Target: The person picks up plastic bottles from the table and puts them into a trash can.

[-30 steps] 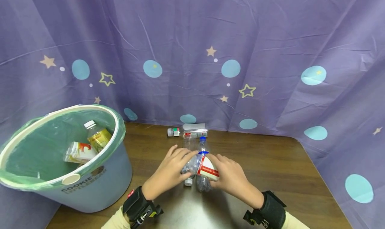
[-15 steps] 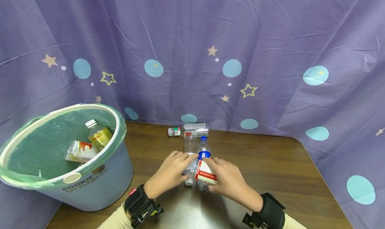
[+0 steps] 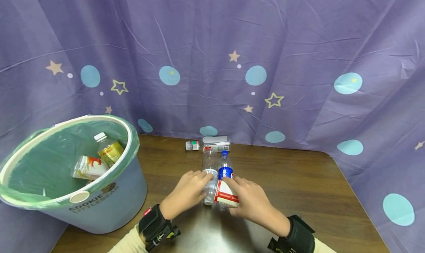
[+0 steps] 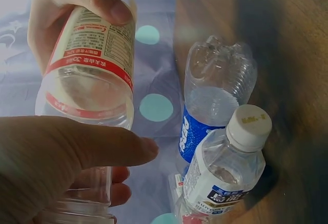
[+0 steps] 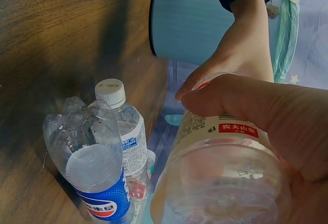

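Both hands hold a clear plastic bottle with a cream-and-red label (image 3: 227,194) sideways above the table. My left hand (image 3: 186,190) grips its neck end; in the left wrist view the fingers (image 4: 120,193) show behind clear plastic and the thumb lies along the near side. Around the labelled end is my right hand (image 3: 250,197), thumb on top. Under the held bottle, a Pepsi bottle (image 3: 225,171) with a blue cap lies beside a clear white-capped bottle (image 4: 225,183). Their near ends are partly hidden in the head view.
A blue-grey bin (image 3: 132,186) with a green liner stands at the left, holding a yellow-labelled bottle (image 3: 111,152) and a white-and-red container (image 3: 89,167). Another clear bottle (image 3: 216,141) lies crosswise at the table's back edge, against a purple curtain (image 3: 212,61).
The held bottle and both hands have shifted slightly toward me. More of the Pepsi label and the white-capped bottle now shows. The bin and the lying bottles look unmoved.
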`<state>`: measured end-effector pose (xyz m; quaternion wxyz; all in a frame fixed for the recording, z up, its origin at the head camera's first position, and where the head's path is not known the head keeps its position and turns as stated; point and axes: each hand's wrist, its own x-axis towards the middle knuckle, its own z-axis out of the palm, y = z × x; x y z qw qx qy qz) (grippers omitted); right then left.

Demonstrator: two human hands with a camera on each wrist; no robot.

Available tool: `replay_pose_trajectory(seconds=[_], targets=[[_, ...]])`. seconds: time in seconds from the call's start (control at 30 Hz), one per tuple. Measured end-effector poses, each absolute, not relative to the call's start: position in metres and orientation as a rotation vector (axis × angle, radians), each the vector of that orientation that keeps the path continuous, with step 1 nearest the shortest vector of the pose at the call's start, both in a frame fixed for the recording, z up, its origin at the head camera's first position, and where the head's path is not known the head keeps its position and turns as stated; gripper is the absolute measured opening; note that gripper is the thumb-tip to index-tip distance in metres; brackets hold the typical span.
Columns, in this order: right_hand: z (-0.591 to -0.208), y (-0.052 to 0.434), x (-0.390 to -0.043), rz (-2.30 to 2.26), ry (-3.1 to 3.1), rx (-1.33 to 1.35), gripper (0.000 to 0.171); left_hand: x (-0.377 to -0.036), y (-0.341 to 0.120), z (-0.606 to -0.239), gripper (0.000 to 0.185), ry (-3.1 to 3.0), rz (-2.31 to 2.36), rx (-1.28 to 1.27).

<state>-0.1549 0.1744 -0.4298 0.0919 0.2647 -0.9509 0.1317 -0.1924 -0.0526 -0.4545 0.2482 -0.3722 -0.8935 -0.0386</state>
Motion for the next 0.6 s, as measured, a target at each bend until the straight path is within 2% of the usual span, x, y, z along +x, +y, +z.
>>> replay_pose_trajectory(seconds=[0.37, 0.47, 0.6], targets=[[-0.431, 0.174, -0.155, 0.384, -2.835, 0.805, 0.080, -0.192, -0.057, -0.455, 0.031, -2.516, -0.077, -0.994], [-0.432, 0.176, -0.156, 0.398, -2.845, 0.797, 0.080, -0.191, -0.060, -0.451, 0.037, -2.586, -0.060, -0.995], [-0.434, 0.177, -0.158, 0.434, -2.855, 0.790, 0.081, -0.188, -0.066, -0.443, 0.057, -2.683, -0.054, -0.987]])
